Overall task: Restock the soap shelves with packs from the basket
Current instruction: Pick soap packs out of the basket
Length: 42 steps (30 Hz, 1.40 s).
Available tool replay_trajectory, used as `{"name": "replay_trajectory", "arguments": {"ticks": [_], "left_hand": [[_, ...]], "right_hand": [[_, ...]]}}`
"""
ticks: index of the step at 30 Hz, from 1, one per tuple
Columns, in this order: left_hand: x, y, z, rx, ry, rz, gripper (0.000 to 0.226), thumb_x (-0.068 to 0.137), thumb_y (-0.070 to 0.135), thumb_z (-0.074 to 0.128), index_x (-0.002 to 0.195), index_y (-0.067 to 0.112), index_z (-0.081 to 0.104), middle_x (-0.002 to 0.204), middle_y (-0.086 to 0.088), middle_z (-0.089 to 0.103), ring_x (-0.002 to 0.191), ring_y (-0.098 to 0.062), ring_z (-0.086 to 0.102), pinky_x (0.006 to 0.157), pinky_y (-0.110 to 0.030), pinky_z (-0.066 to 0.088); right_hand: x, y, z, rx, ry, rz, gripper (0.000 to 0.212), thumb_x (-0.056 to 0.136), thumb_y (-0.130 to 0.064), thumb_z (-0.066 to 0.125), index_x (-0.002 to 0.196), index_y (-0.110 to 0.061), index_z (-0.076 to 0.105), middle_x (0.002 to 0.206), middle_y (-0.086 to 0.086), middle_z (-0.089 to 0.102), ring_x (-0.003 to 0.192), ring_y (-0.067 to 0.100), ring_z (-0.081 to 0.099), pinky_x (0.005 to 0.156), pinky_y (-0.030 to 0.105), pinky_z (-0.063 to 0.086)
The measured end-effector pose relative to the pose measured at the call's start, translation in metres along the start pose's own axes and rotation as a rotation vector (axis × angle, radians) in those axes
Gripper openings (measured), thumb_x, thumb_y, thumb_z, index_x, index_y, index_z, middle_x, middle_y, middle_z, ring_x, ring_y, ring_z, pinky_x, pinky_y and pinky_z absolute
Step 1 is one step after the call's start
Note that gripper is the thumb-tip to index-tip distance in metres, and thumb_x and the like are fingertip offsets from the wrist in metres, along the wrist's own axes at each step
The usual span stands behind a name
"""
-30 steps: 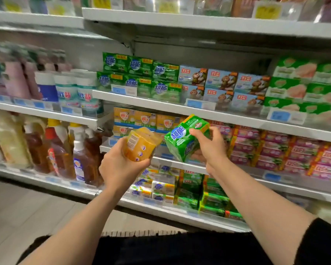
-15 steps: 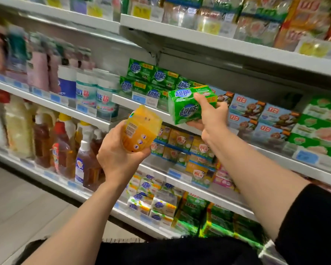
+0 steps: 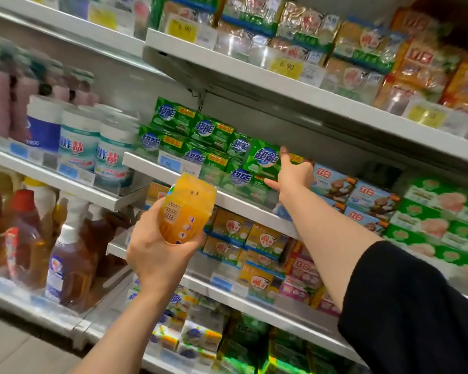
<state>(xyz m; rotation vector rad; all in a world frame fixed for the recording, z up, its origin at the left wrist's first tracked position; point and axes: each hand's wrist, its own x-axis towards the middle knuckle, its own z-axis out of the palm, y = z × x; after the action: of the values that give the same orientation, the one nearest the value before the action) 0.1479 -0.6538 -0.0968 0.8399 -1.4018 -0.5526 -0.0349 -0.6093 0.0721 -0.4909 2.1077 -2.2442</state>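
Observation:
My left hand grips an orange-yellow soap pack upright in front of the shelves, at chest height. My right hand reaches up to the middle shelf. Its index finger and thumb are stretched out against the right end of a green soap pack. That pack lies on top of the row of matching green packs, at its right end. The basket is out of view.
Blue soap boxes sit right of the green row, with green-and-pink packs further right. Yellow soap boxes fill the shelf below. Bottles and tubs stand on the left shelves. Wrapped multipacks line the top shelf.
My right hand carried the green pack up and onto the green stack, and its fingers have straightened against the pack. My left hand kept the orange pack, nearly still. The view tilted upward.

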Motion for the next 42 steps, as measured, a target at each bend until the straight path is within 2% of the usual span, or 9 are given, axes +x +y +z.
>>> {"name": "replay_trajectory", "arguments": {"ticks": [5,10,15,20,23,30,34,37,42], "left_hand": [[0.004,-0.011,0.023,-0.058,-0.032,0.061,0.077,0.056,0.055,0.069,0.122,0.018,0.06,0.102,-0.003,0.068,0.085,-0.021,0.064,0.07,-0.028,0.045],[0.006,-0.022,0.038,-0.068,-0.064,0.108,0.079,0.056,0.058,0.064,0.123,0.014,0.06,0.101,-0.004,0.068,0.085,-0.019,0.063,0.07,-0.025,0.042],[0.014,-0.029,0.044,-0.043,-0.078,0.191,0.078,0.055,0.053,0.067,0.123,0.015,0.06,0.107,-0.003,0.069,0.092,-0.021,0.064,0.075,-0.024,0.046],[0.02,-0.029,0.037,0.079,-0.056,0.613,0.062,0.067,0.04,0.072,0.122,0.011,0.064,0.117,-0.007,0.067,0.103,-0.023,0.061,0.087,-0.03,0.046],[0.016,-0.029,0.025,0.079,-0.06,0.797,0.048,0.083,0.032,0.066,0.126,0.014,0.057,0.124,-0.007,0.065,0.111,-0.023,0.058,0.093,-0.035,0.044],[-0.009,-0.029,-0.003,0.11,-0.189,0.961,0.043,0.085,0.019,0.065,0.127,0.017,0.054,0.124,-0.006,0.066,0.114,-0.022,0.056,0.089,-0.035,0.044],[-0.026,-0.036,-0.005,0.191,-0.434,0.981,0.073,0.061,0.014,0.083,0.127,0.016,0.05,0.124,-0.008,0.061,0.109,-0.026,0.055,0.086,-0.037,0.045],[-0.03,-0.046,-0.005,0.28,-0.65,0.831,0.089,0.048,0.017,0.093,0.127,0.012,0.051,0.124,-0.011,0.058,0.107,-0.03,0.058,0.084,-0.039,0.05],[-0.023,-0.076,-0.005,0.432,-0.841,0.58,0.09,0.055,0.019,0.093,0.133,0.009,0.051,0.131,-0.009,0.054,0.115,-0.03,0.055,0.09,-0.037,0.052]], "right_hand": [[0.013,0.008,0.003,-0.172,-0.128,-0.055,0.048,0.076,-0.02,0.081,0.105,-0.004,0.046,0.114,0.008,0.053,0.08,0.031,0.07,0.061,0.04,0.061],[0.017,0.016,0.016,-0.438,-0.072,-0.201,0.046,0.079,-0.043,0.075,0.083,-0.011,0.043,0.067,0.005,0.062,0.044,0.011,0.065,0.042,0.024,0.053],[0.02,0.024,0.021,-0.486,-0.043,-0.237,0.038,0.082,-0.044,0.072,0.083,-0.013,0.049,0.076,0.006,0.067,0.041,0.009,0.062,0.038,0.021,0.048],[0.008,0.045,0.002,-0.426,0.035,-0.512,0.04,0.074,-0.051,0.071,0.085,-0.022,0.046,0.093,-0.002,0.058,0.08,0.024,0.065,0.072,0.045,0.056],[-0.019,0.065,-0.016,-0.329,-0.065,-0.669,0.037,0.075,-0.055,0.066,0.076,-0.019,0.056,0.072,-0.004,0.063,0.066,0.025,0.065,0.063,0.046,0.055],[-0.082,0.09,-0.044,-0.265,-0.776,0.067,0.034,0.085,-0.045,0.066,0.101,-0.015,0.065,0.077,0.002,0.069,0.063,0.014,0.065,0.056,0.028,0.053],[-0.086,0.109,-0.061,-0.214,-0.724,0.198,0.028,0.079,-0.026,0.075,0.097,-0.004,0.069,0.072,0.009,0.067,0.061,0.022,0.064,0.071,0.043,0.056],[-0.083,0.132,-0.077,-0.267,-0.597,0.178,0.041,0.067,-0.02,0.085,0.096,0.003,0.068,0.078,0.013,0.067,0.064,0.023,0.061,0.061,0.037,0.05],[-0.064,0.159,-0.109,-0.241,-0.369,0.184,0.05,0.063,-0.011,0.088,0.106,-0.003,0.064,0.094,0.012,0.068,0.079,0.024,0.069,0.065,0.038,0.057]]}}
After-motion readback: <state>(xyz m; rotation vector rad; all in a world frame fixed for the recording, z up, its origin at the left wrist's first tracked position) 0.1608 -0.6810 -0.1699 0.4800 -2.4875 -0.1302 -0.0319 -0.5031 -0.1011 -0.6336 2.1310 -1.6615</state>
